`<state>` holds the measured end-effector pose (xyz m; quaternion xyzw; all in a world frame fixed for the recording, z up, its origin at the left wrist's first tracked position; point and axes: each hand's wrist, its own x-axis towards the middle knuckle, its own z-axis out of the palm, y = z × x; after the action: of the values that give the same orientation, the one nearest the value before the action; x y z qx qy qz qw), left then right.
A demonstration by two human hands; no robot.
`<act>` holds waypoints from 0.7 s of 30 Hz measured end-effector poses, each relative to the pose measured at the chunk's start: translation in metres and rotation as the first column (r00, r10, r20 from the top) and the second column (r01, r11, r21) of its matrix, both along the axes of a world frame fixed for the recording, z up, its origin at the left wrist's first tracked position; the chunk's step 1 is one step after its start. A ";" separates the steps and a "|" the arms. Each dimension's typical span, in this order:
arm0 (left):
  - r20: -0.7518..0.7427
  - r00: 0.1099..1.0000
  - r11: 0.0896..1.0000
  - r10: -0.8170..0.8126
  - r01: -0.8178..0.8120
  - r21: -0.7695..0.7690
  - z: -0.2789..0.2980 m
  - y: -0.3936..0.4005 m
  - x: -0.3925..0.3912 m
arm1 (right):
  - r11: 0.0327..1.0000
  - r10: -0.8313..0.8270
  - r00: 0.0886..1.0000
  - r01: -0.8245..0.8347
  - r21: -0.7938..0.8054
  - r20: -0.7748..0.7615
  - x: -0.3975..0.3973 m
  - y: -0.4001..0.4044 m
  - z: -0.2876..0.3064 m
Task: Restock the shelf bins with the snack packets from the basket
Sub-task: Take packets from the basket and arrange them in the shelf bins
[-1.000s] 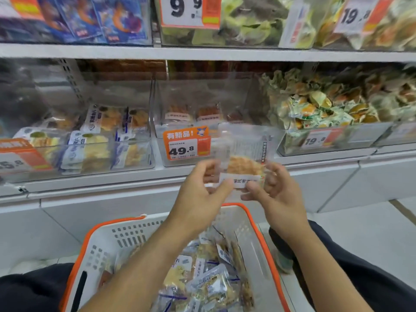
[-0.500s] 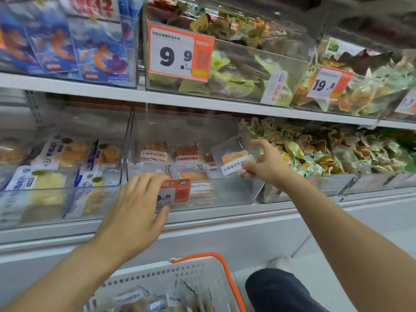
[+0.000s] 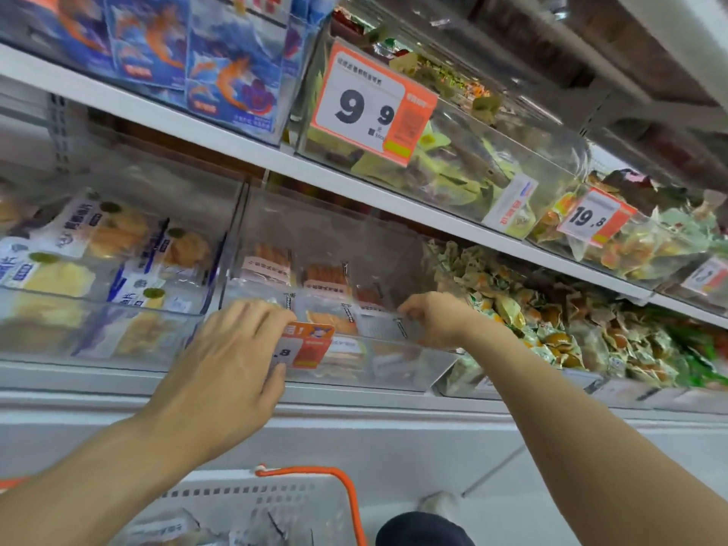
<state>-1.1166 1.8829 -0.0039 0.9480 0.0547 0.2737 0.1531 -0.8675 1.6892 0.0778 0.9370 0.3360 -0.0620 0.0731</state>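
Observation:
A clear middle shelf bin (image 3: 394, 368) holds several snack packets with orange contents. My right hand (image 3: 435, 319) reaches over its front wall and pinches a clear snack packet (image 3: 380, 328), which lies low inside the bin on top of the others. My left hand (image 3: 232, 356) grips the bin's front wall, fingers over the top edge and thumb under the orange price tag (image 3: 311, 344), half covering it. At the bottom edge sits the white basket (image 3: 275, 494) with an orange rim, and more packets (image 3: 169, 530) show inside it.
A left bin (image 3: 98, 269) holds blue-and-white packets. A right bin (image 3: 551, 321) is heaped with green-yellow wrapped snacks. On the shelf above are blue shrimp bags (image 3: 220, 72) and bins tagged 9.9 (image 3: 370, 108) and 19.8 (image 3: 591, 218). My dark-clad knee (image 3: 425, 530) is beside the basket.
My right hand has lowered the packet into the middle bin. My left hand has risen from below the tag onto the bin's front wall. The view has tilted upward.

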 end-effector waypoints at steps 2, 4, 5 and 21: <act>0.003 1.000 1.000 0.005 -0.005 0.001 -0.001 0.000 0.000 | 0.995 0.009 0.999 -0.014 -0.094 -0.052 0.009 0.009 -0.008; 0.007 1.000 1.000 0.006 -0.006 0.008 -0.002 0.000 0.000 | 0.991 -0.018 0.989 -0.002 -0.133 -0.145 0.019 0.015 -0.021; 0.013 1.000 1.000 0.008 -0.008 0.013 -0.004 0.002 0.000 | 0.989 -0.017 0.985 -0.009 -0.147 -0.175 0.024 0.018 -0.028; 0.321 0.947 1.000 0.008 -0.009 0.002 0.006 -0.001 -0.008 | 0.777 -0.002 0.979 0.129 0.616 -0.203 -0.030 -0.002 0.032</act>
<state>-1.1242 1.8819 0.0017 0.8909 0.0327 0.4249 0.1571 -0.8976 1.6869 0.1097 0.9087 0.3100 -0.0389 -0.2768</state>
